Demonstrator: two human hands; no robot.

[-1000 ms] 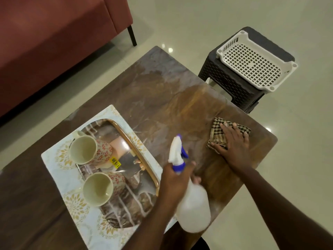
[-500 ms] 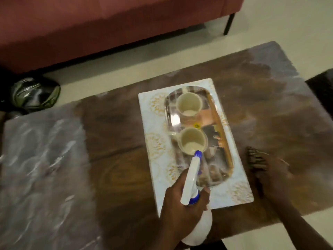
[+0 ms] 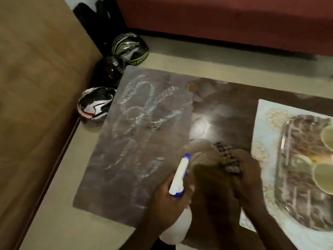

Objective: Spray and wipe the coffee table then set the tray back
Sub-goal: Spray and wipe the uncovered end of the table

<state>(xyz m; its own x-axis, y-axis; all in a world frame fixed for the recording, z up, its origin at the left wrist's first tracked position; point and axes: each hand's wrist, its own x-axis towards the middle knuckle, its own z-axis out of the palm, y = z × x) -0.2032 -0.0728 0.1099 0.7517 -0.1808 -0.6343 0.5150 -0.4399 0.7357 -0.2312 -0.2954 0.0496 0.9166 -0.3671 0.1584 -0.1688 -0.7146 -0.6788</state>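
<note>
The dark brown coffee table (image 3: 162, 134) fills the middle of the view, its left half streaked with whitish marks. My left hand (image 3: 167, 201) grips a white spray bottle (image 3: 177, 177) with a blue nozzle, pointing up and left over the table. Just right of it, my right hand (image 3: 246, 179) presses a checked cloth (image 3: 228, 160) onto the tabletop, blurred by motion. At the right edge a shiny tray (image 3: 295, 204) with two cream mugs (image 3: 324, 175) lies on a pale patterned mat (image 3: 266, 123).
Three helmets sit on the floor past the table's left corner: a green-striped one (image 3: 130, 48), a black one (image 3: 110, 71) and a white-black one (image 3: 95, 104). A brown surface (image 3: 36, 87) runs along the left. A red sofa (image 3: 225, 20) spans the back.
The view has swung left along the table. My right hand brought the cloth from right of the mat to its left side. The spray bottle now points over the streaked left half.
</note>
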